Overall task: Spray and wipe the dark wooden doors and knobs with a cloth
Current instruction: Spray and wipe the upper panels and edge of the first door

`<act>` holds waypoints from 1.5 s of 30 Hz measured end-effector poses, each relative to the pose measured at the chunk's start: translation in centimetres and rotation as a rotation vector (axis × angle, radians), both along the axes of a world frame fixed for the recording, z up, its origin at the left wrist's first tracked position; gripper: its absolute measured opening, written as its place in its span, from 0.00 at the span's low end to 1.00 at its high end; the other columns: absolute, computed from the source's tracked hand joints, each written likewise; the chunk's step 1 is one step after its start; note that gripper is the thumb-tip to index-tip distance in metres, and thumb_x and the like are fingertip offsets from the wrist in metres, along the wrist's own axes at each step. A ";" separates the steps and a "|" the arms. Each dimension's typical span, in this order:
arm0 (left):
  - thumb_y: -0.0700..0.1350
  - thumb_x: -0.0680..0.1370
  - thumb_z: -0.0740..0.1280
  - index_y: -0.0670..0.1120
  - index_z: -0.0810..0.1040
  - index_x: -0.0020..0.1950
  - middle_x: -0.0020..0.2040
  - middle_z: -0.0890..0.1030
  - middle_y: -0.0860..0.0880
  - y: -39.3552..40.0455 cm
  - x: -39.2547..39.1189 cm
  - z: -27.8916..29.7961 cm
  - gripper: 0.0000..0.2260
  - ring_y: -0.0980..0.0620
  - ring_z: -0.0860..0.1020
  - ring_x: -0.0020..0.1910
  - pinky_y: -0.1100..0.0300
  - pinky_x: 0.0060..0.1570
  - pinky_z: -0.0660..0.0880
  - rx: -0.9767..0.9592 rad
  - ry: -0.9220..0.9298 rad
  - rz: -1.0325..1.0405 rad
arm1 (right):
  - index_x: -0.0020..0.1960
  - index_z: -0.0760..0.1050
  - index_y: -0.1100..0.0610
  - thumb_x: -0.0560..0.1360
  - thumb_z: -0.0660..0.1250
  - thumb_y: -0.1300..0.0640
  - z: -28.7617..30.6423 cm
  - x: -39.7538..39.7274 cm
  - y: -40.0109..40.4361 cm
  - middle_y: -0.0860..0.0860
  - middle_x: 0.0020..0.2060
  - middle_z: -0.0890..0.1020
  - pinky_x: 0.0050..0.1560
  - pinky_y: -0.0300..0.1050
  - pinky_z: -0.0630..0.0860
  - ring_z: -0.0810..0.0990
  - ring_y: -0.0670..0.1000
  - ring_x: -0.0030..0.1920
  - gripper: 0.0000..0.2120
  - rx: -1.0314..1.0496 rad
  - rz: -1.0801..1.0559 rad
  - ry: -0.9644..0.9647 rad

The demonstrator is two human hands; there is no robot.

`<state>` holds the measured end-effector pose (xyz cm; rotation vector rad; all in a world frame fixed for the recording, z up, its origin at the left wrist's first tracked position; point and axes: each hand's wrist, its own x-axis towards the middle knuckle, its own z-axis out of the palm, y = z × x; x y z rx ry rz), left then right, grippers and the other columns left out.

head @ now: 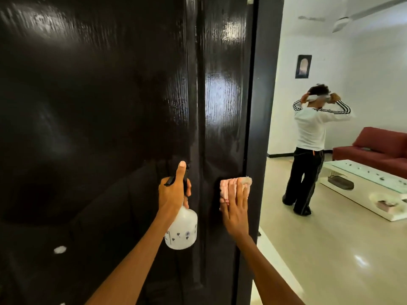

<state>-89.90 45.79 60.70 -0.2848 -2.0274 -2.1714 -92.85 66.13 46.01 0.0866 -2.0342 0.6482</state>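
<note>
1. The left hand [174, 192] grips a white spray bottle [181, 230] by its neck, fingers curled, forefinger straight; whether it holds liquid is unclear.
2. The right hand [236, 213] presses a pink cloth [233, 188] flat-fingered against the dark door [99, 106].

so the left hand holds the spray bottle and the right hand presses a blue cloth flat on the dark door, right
Not quite: the cloth is pink, not blue, as the head view shows. The rest holds: the left hand holds the spray bottle, and the right hand presses the cloth flat on the dark door.
</note>
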 end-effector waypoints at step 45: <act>0.68 0.77 0.58 0.37 0.83 0.47 0.43 0.87 0.44 1.2 0.8 0.9 0.33 0.49 0.72 0.20 0.58 0.25 0.74 0.033 0.116 0.132 | 0.82 0.50 0.50 0.84 0.49 0.37 15.9 -5.3 -0.6 0.59 0.81 0.56 0.79 0.66 0.49 0.51 0.64 0.81 0.32 0.030 -0.295 0.166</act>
